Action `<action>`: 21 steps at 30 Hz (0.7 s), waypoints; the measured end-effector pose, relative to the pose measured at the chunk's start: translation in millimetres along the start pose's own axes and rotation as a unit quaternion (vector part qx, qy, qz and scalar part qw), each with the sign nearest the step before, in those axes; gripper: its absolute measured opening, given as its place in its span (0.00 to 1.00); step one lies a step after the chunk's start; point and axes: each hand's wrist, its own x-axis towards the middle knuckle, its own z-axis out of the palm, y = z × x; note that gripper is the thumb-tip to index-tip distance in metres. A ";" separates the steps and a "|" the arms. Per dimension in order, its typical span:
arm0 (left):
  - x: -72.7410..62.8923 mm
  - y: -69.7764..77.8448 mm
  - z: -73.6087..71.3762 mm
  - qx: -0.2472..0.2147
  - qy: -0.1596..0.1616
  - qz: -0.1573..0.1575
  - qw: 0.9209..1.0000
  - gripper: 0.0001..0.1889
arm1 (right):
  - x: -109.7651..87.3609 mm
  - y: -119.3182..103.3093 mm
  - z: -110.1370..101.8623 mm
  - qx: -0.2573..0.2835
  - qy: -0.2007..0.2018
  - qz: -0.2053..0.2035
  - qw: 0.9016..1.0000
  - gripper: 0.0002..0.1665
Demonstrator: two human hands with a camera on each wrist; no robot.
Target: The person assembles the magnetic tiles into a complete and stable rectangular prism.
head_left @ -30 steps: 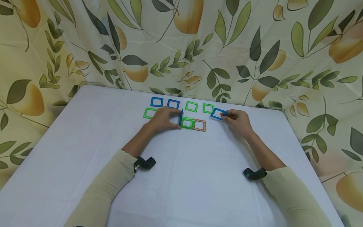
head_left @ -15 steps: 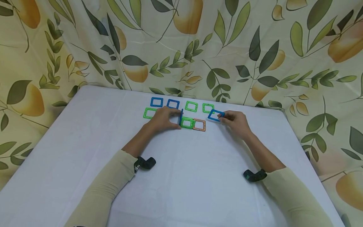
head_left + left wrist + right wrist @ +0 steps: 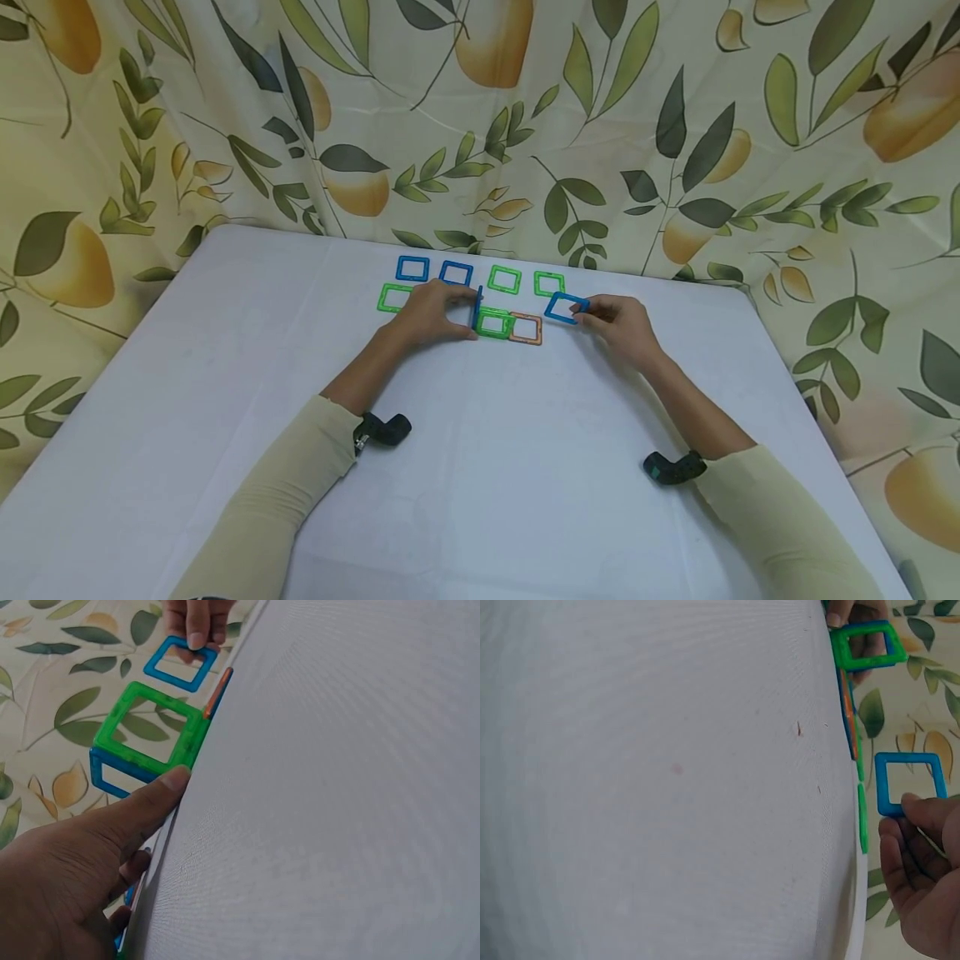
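Observation:
My left hand (image 3: 431, 317) holds the edge of an upright blue magnetic tile (image 3: 477, 308) between thumb and fingers. Joined to that blue tile is a standing green magnetic tile (image 3: 193, 739), and the thumb touches its lower corner in the left wrist view. An orange tile (image 3: 540, 331) lies flat against the right side of this small build. To the right, my right hand (image 3: 622, 329) pinches another blue magnetic tile (image 3: 882, 787) by its edge, with the thumb on one face. This tile is raised off the table, tilted, and apart from the build.
Behind the hands lie two flat blue tiles (image 3: 401, 268) and two flat green tiles (image 3: 492, 279). Partly covered by the left hand is one more green tile (image 3: 382, 297). The white table (image 3: 480, 467) ends at a patterned curtain (image 3: 450, 117).
My right hand has moved a little left with its blue tile, toward the build. The left hand keeps its place on the upright blue tile.

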 end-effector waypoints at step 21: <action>0.6 0.7 -3.6 -0.002 -0.008 0.006 1.000 0.38 | -8.7 -5.4 9.5 0.020 -0.022 -0.020 0.999 0.11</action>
